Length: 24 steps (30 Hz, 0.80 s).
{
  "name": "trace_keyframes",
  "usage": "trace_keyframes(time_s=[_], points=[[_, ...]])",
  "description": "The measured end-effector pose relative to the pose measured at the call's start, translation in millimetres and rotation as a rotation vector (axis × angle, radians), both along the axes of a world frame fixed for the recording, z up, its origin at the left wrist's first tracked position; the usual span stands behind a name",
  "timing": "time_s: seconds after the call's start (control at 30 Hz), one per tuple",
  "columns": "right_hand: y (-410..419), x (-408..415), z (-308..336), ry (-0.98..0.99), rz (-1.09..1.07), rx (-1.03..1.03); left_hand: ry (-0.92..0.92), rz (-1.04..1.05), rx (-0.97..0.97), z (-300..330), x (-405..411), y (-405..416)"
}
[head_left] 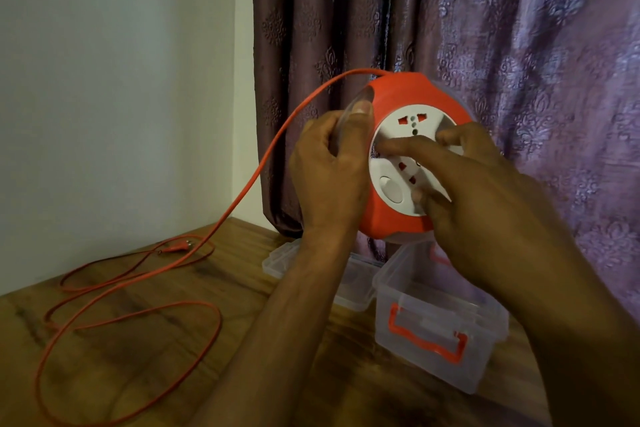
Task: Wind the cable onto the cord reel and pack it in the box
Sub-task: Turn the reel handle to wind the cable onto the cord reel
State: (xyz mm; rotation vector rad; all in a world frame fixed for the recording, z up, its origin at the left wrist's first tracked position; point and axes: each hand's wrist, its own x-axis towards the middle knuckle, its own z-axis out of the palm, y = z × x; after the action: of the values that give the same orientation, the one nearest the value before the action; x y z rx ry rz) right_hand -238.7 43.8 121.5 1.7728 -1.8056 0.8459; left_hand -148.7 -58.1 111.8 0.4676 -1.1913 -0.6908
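Nearest, below the cord reel: a clear plastic box (pixel 440 333) standing open on the wooden table (pixel 145 350), orange latch (pixel 424 340) facing the camera. Just behind it and left, its clear lid (pixel 349 283) lying flat. Left of the box, plenty of bare tabletop, crossed only by loose loops of orange cable (pixel 131 316), the plug (pixel 180 246) resting near the wall.

Above the box, held in mid-air: the orange cord reel (pixel 398 163), white socket face turned toward the camera and tipped slightly leftward, disc on edge. Left hand (pixel 329 170) wrapped around the reel's left rim, thumb on top. Right hand (pixel 485 191) pressed on the white face, fingers spread over the sockets. Cable leaving the top of the reel, arching left and down to the table.

Behind the reel, a purple patterned curtain (pixel 485 28); left of it, a plain pale wall (pixel 121 80).
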Motion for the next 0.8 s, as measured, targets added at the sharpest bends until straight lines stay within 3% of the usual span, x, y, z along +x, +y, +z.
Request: trace_keyframes(time_s=[0.33,0.6,0.8], points=[[-4.2,-3.9,-2.6,-0.073,-0.067,-0.129,0.041,-0.026,-0.041,-2.8,-4.4,0.3],[-9.8,-0.5,-8.5,-0.273,-0.132,-0.292,0.036,-0.016,-0.059,-5.0,-8.2,-0.7],[-7.5,1.4,-7.5,-0.291,-0.135,-0.267,0.023,-0.025,-0.049,-4.3,-8.4,-0.3]])
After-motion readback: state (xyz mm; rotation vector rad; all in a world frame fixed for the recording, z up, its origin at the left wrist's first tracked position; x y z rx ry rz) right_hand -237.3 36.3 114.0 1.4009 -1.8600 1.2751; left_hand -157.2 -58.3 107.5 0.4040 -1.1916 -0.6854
